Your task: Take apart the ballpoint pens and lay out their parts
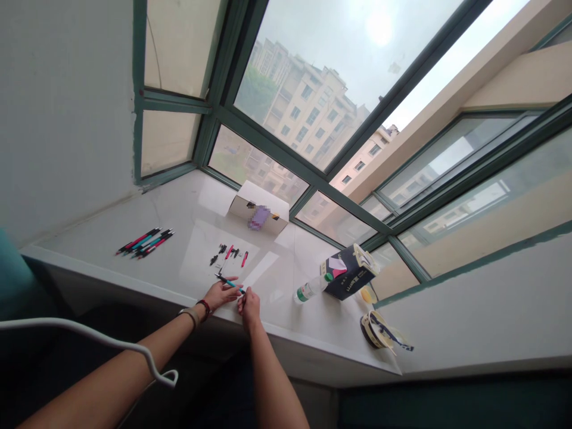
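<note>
Near the front edge of the white window ledge (268, 316), my left hand (220, 295) has its fingers round a blue-and-black pen (232, 284). My right hand (250, 305) is closed at the pen's other end, thumb and fingers pinched there. The pen lies slanted between the two hands. Just beyond them are small black pen parts (222, 248) and several pink barrel pieces (245, 258), spread on the ledge. Farther left, a bundle of pink, blue and black pens (145, 242) lies side by side.
An open white cardboard box (279, 208) stands against the window. To the right are a clear bottle with a green cap (308, 289), a dark blue carton (351, 277) and a round tub (375, 330). A white cable (89, 335) crosses the lower left.
</note>
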A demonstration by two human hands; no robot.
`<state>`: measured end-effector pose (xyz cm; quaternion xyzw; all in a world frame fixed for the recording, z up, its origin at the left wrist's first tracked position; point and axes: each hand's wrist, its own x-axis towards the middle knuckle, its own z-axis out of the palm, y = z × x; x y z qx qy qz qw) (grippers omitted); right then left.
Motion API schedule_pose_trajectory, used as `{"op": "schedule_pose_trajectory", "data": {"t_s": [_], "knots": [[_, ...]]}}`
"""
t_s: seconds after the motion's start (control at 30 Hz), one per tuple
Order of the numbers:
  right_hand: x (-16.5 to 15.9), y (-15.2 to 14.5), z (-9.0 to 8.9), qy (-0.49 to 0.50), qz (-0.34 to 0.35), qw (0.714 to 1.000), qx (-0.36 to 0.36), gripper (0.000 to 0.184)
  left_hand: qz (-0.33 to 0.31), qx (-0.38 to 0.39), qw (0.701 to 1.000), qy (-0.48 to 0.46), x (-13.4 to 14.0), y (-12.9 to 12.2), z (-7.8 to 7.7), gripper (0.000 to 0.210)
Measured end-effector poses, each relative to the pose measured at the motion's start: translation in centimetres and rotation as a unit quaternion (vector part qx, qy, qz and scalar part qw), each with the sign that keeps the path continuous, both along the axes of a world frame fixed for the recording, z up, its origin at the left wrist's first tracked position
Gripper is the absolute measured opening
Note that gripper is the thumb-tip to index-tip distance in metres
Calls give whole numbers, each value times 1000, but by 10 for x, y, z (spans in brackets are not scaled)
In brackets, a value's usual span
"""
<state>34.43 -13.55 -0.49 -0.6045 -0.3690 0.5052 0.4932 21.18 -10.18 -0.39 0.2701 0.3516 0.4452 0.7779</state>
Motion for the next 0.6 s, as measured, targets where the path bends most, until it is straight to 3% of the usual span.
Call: {"op": "schedule_pose_trajectory", "data": {"t_s": [0.17,0.43,0.6], "knots": [[-1,-1,5,3,-9,1000,-6,48,-34,14,999,11,-3,0,1,58],[-2,-2,8,-43,-10,999,-17,50,15,12,998,60,5,0,-2,48],[-1,-2,4,-20,-2,1000,-7,47,8,19,996,84,7,-2,0,50]]}}
